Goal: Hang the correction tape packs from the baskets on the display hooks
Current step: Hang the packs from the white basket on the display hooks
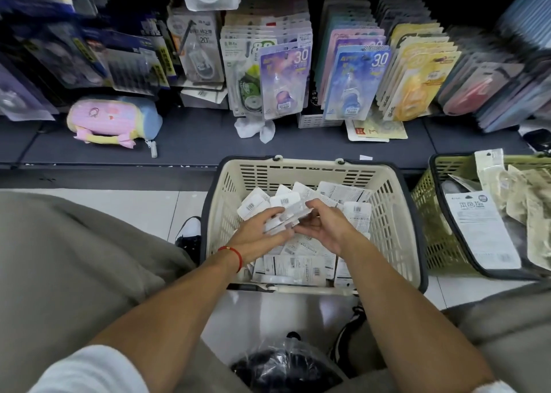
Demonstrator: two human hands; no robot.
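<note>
Two hands meet over the cream basket [387,213], which stands on the floor in front of the dark shelf [193,142]. The left hand [256,234] and the right hand [322,228] both grasp a small bunch of correction tape packs [286,213], fingers curled round it from each side. Many more white packs [298,266] lie loose in the basket below, backs up. A green basket [432,213] with other packets stands just beside on the right. Behind, on the display hooks, hang rows of carded tapes [284,79]. A pink pouch [110,121] and a crumpled white wrapper [256,128] lie on the shelf.
</note>
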